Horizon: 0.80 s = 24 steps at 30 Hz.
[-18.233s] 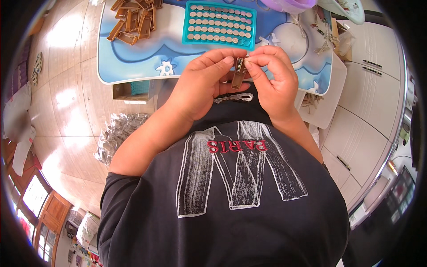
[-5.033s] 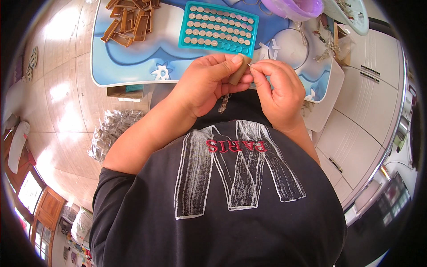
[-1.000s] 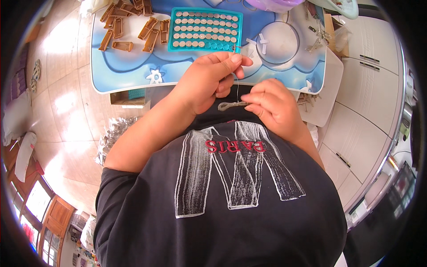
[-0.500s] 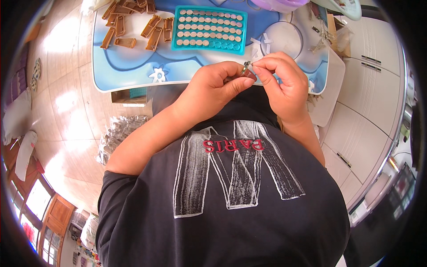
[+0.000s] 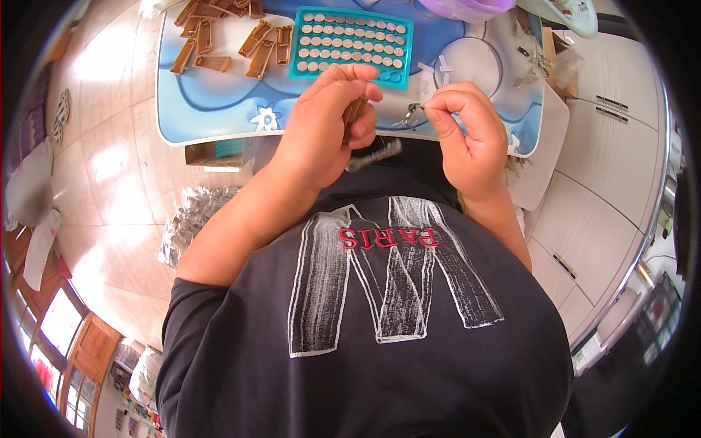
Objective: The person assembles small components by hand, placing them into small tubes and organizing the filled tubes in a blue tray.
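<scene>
My left hand is raised over the table's near edge, its fingers curled around a brown plastic casing that they partly cover. Just below it shows a blurred grey strip; what it is I cannot make out. My right hand pinches a small green-and-metal electronic part by one end, thumb against forefinger. The part hangs in the gap between the hands. Beyond them lies a turquoise tray with rows of round silver button cells, its near row partly behind my left hand.
Several brown casings lie at the far left of the blue-and-white table. Right of the tray are a round clear disc and small white strips. Thin metal parts sit near the right edge. A purple bowl stands at the back.
My left hand has drawn away leftward and turned, keeping the brown casing. The electronic part, earlier between both hands, now hangs from my right fingers alone. The grey strip has come into sight.
</scene>
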Each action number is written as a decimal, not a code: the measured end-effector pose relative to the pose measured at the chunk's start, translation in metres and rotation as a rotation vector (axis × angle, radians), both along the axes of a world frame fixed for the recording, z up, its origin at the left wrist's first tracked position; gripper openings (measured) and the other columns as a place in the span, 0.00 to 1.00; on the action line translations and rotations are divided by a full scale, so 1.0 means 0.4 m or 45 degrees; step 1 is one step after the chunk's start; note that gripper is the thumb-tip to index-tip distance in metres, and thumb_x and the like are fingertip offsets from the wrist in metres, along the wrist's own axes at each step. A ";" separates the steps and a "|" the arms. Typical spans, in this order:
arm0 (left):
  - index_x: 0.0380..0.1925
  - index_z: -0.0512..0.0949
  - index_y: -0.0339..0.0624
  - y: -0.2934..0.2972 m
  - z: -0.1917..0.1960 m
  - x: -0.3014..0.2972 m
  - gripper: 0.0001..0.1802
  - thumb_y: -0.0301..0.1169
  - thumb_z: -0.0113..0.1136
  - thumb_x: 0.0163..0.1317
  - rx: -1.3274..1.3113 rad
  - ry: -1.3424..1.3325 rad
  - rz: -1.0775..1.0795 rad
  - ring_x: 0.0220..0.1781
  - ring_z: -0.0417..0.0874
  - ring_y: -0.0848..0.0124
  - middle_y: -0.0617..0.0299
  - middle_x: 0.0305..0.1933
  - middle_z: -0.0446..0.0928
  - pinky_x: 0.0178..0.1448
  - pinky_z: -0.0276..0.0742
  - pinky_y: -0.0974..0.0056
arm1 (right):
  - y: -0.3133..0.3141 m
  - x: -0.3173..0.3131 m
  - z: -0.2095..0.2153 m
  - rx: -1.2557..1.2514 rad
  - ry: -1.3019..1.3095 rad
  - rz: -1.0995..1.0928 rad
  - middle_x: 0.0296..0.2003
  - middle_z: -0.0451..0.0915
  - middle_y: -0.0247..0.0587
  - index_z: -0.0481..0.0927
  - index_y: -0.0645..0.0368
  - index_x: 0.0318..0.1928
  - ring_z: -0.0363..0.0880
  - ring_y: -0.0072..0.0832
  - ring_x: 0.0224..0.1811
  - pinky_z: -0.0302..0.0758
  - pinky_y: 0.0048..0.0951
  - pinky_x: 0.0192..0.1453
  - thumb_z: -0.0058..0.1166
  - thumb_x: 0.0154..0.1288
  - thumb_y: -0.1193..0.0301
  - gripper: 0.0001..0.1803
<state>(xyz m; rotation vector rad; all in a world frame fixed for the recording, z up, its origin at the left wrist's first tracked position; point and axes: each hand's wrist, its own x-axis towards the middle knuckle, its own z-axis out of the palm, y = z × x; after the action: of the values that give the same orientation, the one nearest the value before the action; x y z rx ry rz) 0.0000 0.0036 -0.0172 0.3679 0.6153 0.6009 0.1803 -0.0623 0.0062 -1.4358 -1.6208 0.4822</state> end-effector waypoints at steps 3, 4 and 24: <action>0.46 0.69 0.37 0.000 0.015 0.011 0.14 0.36 0.46 0.68 -0.067 0.084 0.046 0.30 0.73 0.73 0.60 0.39 0.73 0.34 0.70 0.70 | 0.001 -0.014 0.005 -0.023 0.079 0.046 0.28 0.76 0.39 0.75 0.63 0.32 0.73 0.31 0.28 0.70 0.26 0.33 0.56 0.56 0.79 0.04; 0.47 0.69 0.37 -0.003 0.022 0.016 0.16 0.38 0.46 0.68 -0.121 0.115 0.070 0.33 0.75 0.73 0.59 0.40 0.74 0.39 0.73 0.70 | 0.002 -0.019 0.007 -0.005 0.115 0.073 0.29 0.76 0.39 0.75 0.63 0.32 0.74 0.31 0.29 0.70 0.26 0.34 0.57 0.56 0.79 0.04; 0.51 0.69 0.34 -0.042 0.015 0.044 0.20 0.39 0.37 0.71 -0.062 0.047 0.188 0.46 0.76 0.69 0.56 0.45 0.74 0.53 0.73 0.63 | 0.042 -0.065 -0.051 0.243 -0.225 -0.081 0.25 0.74 0.31 0.78 0.55 0.26 0.72 0.31 0.29 0.63 0.32 0.37 0.63 0.46 0.76 0.06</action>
<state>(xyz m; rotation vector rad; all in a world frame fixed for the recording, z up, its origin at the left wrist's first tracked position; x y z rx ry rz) 0.0175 -0.0132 -0.0111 0.2896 0.6953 0.7202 0.1542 -0.0454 -0.0140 -1.4122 -1.7036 0.1623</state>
